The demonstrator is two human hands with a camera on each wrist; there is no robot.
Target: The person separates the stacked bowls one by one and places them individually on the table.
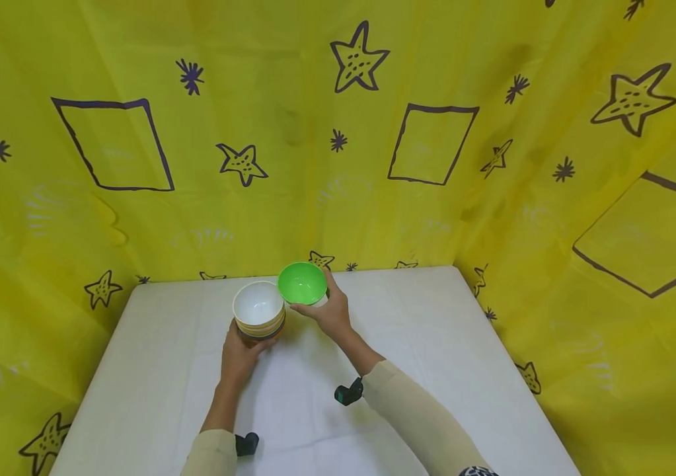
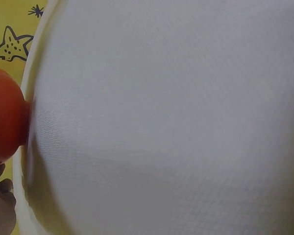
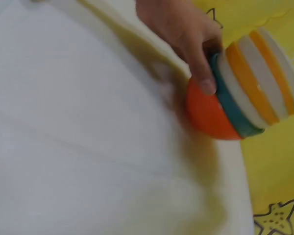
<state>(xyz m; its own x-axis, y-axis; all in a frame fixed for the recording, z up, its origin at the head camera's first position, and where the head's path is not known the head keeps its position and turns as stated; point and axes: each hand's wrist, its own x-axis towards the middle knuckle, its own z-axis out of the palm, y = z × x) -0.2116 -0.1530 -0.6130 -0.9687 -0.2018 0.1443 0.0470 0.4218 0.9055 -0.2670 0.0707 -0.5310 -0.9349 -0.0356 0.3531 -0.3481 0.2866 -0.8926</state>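
A stack of nested bowls is at the far side of the table, with a white inside on top. My left hand grips it low down, thumb and fingers on either side. In the right wrist view, the lowest bowl is orange with a teal rim, and white and yellow-orange bands lie above it. That orange bowl also shows at the left edge of the left wrist view. Just right of the stack, my right hand holds a green bowl by its side, its mouth facing up. Some right-hand fingers are hidden behind it.
White cloth covers the table. A yellow curtain with drawn stars and squares hangs behind and along both sides, close to the table's back edge. Dark wrist devices are on both forearms.
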